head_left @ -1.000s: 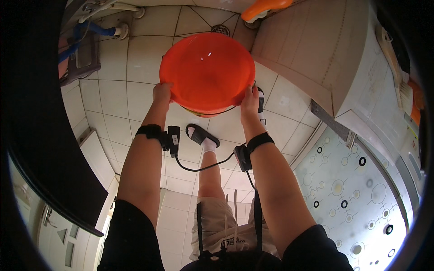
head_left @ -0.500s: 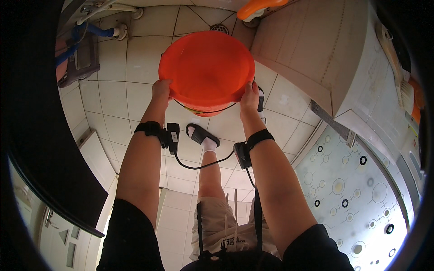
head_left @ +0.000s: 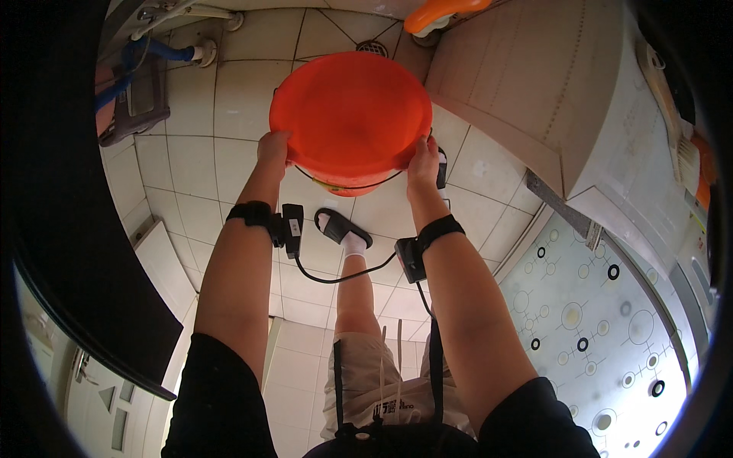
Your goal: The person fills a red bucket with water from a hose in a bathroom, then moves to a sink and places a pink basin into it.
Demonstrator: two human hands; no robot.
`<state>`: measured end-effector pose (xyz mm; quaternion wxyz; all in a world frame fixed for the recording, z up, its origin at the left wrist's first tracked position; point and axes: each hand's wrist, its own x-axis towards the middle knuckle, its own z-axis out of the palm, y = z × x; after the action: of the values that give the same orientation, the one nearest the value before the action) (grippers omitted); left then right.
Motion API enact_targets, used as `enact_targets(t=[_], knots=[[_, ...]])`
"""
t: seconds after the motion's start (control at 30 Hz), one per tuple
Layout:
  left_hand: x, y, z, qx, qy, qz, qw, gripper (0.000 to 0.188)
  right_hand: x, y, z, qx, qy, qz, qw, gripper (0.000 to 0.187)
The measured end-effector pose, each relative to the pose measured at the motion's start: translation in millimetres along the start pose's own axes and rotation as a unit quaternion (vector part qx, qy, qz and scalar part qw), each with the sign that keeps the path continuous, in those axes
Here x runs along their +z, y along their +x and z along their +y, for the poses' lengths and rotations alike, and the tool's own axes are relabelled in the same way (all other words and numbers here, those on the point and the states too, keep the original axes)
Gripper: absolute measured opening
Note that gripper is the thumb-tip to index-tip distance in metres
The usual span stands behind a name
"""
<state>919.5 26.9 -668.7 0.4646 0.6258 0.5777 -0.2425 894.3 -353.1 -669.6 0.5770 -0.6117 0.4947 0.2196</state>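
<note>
Both sides of the red bucket (head_left: pixel 351 107) are in our grip, left hand (head_left: pixel 273 150) and right hand (head_left: pixel 422 162) curled closed at its rim, over the tiled floor (head_left: pixel 246 103). We judge this a steadying step; shifting the bucket calls for evenly matched holds.

Dark lettering (head_left: pixel 391 409) marks the beige shorts (head_left: pixel 363 372), and the left wrist device (head_left: pixel 292 246) bears a tiny, unreadable label (head_left: pixel 294 227).

The left hand (head_left: pixel 272 155) could pass leftward over the tiled floor (head_left: pixel 183 99) as far as a grayish plastic frame (head_left: pixel 149 124) by its left edge; along the right edge, a pale panel (head_left: pixel 519 84) bars the right hand (head_left: pixel 422 166) (a black cable (head_left: pixel 336 282) spans the forearms (head_left: pixel 238 282), too).
</note>
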Motion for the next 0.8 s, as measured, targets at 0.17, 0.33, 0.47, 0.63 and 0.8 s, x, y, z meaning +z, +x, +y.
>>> enact_targets(t=[0.17,0.33,0.47,0.63,0.8], knots=[[10.0,-3.4,4.0,-0.009,-0.008,0.006,1.000,0.054,-0.9,7.0,1.9,-0.004,-0.010,0.007,1.000,0.081],[2.4,8.1,7.0,-0.004,-0.018,-0.001,1.000,0.056,6.5,11.1,-1.7,0.008,0.010,0.005,1.000,0.073],[7.3,5.5,8.4,-0.011,-0.014,0.000,1.000,0.056,4.9,7.8,-7.4,0.016,0.004,0.015,1.000,0.071],[6.1,3.5,13.7,-0.012,-0.022,-0.001,1.000,0.054,7.1,4.8,-12.7,0.013,0.008,0.003,1.000,0.078],[3.9,-1.3,20.9,-0.012,-0.029,-0.012,0.999,0.054,9.7,4.9,-14.1,0.016,0.008,0.004,1.000,0.079]])
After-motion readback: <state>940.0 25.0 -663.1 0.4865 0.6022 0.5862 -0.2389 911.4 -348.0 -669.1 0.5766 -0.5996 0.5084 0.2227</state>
